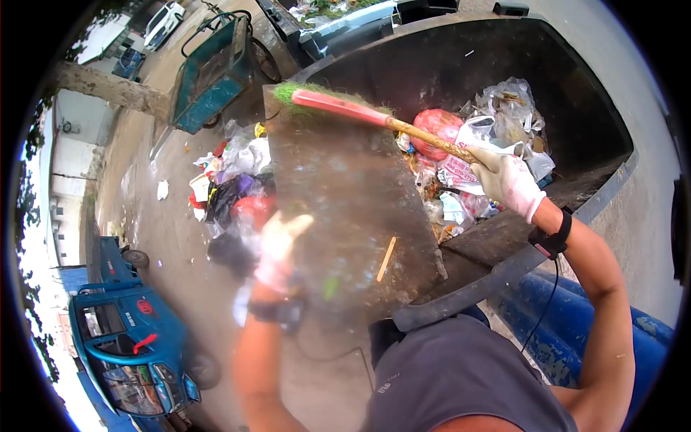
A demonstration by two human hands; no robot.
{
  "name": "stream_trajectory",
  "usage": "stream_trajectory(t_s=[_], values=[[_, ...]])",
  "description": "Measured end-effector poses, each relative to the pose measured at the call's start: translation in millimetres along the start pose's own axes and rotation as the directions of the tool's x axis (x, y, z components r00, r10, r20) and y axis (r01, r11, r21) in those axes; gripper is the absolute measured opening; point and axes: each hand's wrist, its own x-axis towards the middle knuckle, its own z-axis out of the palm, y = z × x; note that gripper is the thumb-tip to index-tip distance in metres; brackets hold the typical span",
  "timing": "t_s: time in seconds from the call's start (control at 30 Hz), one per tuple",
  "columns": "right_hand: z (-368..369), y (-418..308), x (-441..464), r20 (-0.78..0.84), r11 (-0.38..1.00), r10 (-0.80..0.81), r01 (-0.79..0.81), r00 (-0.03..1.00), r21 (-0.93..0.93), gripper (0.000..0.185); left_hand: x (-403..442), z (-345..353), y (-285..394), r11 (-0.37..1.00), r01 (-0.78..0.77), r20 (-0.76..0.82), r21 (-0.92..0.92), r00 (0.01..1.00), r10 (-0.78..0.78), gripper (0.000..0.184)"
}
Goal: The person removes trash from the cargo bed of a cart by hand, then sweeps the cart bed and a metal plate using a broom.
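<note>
The broom slanted above the board and the dark bin, its handle gripped by the gloved right hand. The left hand blurred near the board's left edge, its grip impossible to tell; rubbish bags lay beyond.

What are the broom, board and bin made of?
Broom: seemingly wooden handle, mottled brown; smooth red head and green bristles, probably plastic. Board: dull, stained, wood or metal, hard to tell. Bin: likely dark matte plastic, given its thick, rounded rim.
</note>
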Motion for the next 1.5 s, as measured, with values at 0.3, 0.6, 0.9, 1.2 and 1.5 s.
stream_trajectory(t_s=[0.3,0.6,0.9,1.2,1.5], values=[[-7.8,-63.2,46.3,0.164,0.984,-0.133,0.15,0.977,-0.096,0.037,3.9,-5.6,4.5,1.0,0.012,0.075,0.018,0.997,-0.013,0.026],[-65.6,-14.7,-59.7,0.413,0.916,-0.102,0.248,0.905,-0.315,0.046,-2.3,-20.7,-27.8,0.964,-0.079,0.195,-0.254,0.972,0.131,0.037],[-48.4,5.8,-80.2,0.444,0.921,-0.103,0.254,0.89,-0.295,0.048,78.0,-47.9,-43.6,0.454,0.577,0.4,-0.679,0.809,-0.43,0.08],[-50.0,16.8,-101.7,0.433,0.936,-0.138,0.26,0.891,-0.236,0.044,166.5,-27.0,-34.7,0.686,0.696,0.525,-0.214,0.674,-0.52,0.035],[-133.7,81.9,-147.1,0.537,0.807,-0.011,0.325,0.844,-0.494,0.042,141.6,-3.4,2.1,0.762,0.611,0.236,-0.215,0.789,-0.567,0.038]])
